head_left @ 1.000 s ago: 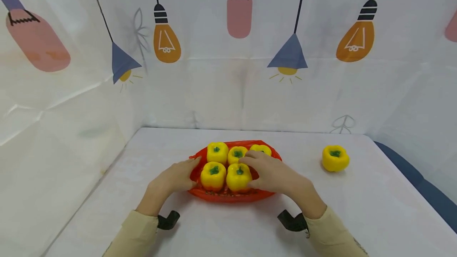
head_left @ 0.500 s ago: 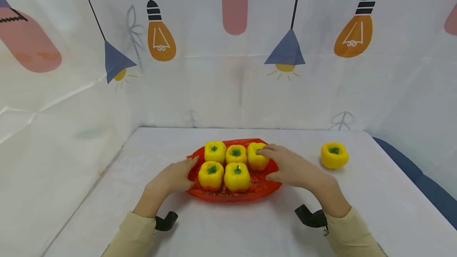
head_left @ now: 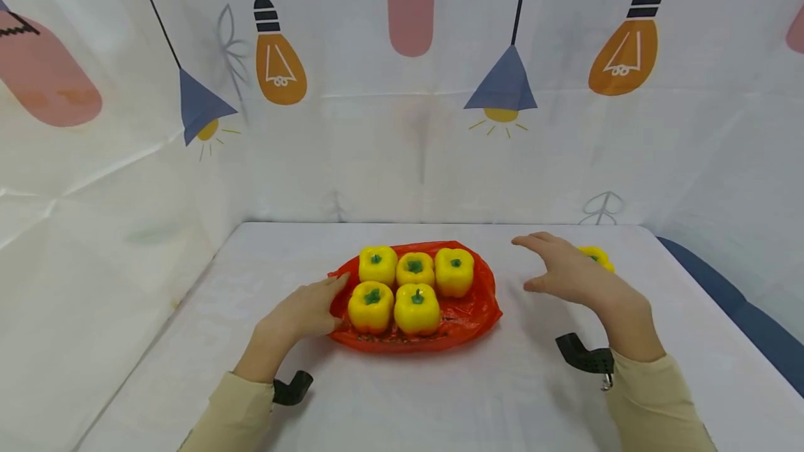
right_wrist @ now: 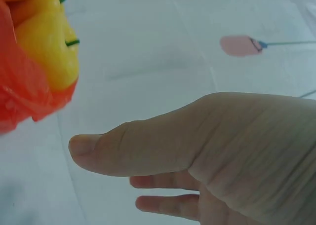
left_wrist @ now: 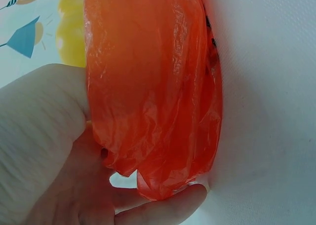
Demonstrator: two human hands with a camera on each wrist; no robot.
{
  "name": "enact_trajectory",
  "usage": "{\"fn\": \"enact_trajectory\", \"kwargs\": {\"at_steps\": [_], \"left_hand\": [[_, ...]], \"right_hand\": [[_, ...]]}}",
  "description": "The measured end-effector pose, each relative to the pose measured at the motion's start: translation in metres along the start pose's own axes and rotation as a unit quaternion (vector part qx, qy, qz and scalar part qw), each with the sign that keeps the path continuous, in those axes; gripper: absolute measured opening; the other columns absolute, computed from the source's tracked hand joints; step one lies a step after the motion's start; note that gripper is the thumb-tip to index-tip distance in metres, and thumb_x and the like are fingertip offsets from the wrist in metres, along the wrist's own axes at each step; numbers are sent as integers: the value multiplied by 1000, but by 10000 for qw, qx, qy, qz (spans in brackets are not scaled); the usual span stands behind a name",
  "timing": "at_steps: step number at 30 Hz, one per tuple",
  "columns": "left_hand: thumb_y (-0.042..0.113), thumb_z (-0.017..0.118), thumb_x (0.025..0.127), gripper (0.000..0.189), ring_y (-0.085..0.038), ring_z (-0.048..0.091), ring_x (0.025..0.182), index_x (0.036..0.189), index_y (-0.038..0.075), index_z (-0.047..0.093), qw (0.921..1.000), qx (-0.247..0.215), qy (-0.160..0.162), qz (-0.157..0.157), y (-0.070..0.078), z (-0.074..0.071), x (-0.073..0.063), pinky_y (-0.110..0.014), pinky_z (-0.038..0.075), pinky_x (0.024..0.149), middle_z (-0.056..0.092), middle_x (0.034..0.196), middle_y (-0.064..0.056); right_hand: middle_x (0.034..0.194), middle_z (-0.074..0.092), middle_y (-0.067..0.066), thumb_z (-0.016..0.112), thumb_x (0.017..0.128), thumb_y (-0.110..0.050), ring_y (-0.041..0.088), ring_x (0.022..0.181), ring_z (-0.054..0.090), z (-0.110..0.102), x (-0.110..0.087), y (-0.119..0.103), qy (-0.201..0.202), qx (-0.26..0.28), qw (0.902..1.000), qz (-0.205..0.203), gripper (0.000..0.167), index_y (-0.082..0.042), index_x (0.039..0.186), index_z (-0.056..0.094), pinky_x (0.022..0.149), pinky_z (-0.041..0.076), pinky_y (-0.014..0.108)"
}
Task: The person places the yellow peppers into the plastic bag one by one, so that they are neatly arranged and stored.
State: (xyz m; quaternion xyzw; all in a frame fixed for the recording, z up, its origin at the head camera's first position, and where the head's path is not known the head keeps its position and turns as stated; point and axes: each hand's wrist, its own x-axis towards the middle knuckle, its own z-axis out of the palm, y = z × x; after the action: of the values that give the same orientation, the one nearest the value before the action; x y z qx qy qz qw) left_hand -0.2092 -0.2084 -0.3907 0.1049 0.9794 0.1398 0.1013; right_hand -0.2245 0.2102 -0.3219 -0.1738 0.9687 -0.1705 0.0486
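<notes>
Several yellow bell peppers [head_left: 417,310] with green stems sit grouped on a red plastic bag [head_left: 467,323] spread low on the table. My left hand [head_left: 308,309] holds the bag's left edge; in the left wrist view its thumb goes behind the red film [left_wrist: 153,87] and the fingers curl at its lower edge. Apart from the bag, my right hand [head_left: 574,272] hovers with thumb and fingers spread and nothing between them. Behind it, a single yellow bell pepper [head_left: 598,255] shows only in part, the rest hidden by the hand.
A white-covered table [head_left: 402,403] carries everything. Behind it hangs a pale sheet [head_left: 377,152] printed with lamps and bulbs. Something dark blue [head_left: 735,291] lies beyond the table's right edge. A black strap piece [head_left: 584,354] juts from each wrist.
My right hand has left the peppers in the bag and moved right, now partly covering the lone pepper. The right rear pepper in the bag is uncovered. My left hand stays at the bag.
</notes>
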Motion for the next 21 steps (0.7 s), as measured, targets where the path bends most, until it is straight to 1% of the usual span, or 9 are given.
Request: {"fn": "enact_trajectory", "kwargs": {"at_steps": [5,10,16,21], "left_hand": [[29,73,85,81,-36,44,141,155,11,36,10000,67,12,18,0,1,1,-57,36,115,43,156,-14],[29,73,85,81,-37,44,142,155,11,36,9999,105,-1,-2,1,0,0,-57,36,116,43,156,-14],[30,73,85,81,-36,43,143,155,12,36,10000,50,-13,-7,2,1,-1,-57,35,116,43,156,-13],[28,73,85,80,-35,43,142,154,11,36,10000,48,5,16,1,0,-1,-57,36,116,44,155,-13]], "right_hand": [[148,40,28,76,82,-20,49,132,38,-3,2,22,119,19,9999,-23,73,-4,146,45,99,46,64],[146,39,31,78,78,-21,52,131,38,-3,3,47,305,-35,9995,-10,75,-1,144,46,100,41,68],[145,35,36,81,77,-24,55,127,38,1,2,76,261,-92,9994,227,80,3,143,44,100,39,71],[143,36,38,80,77,-21,54,124,40,4,2,90,294,-45,9993,229,76,6,140,46,102,39,70]]}}
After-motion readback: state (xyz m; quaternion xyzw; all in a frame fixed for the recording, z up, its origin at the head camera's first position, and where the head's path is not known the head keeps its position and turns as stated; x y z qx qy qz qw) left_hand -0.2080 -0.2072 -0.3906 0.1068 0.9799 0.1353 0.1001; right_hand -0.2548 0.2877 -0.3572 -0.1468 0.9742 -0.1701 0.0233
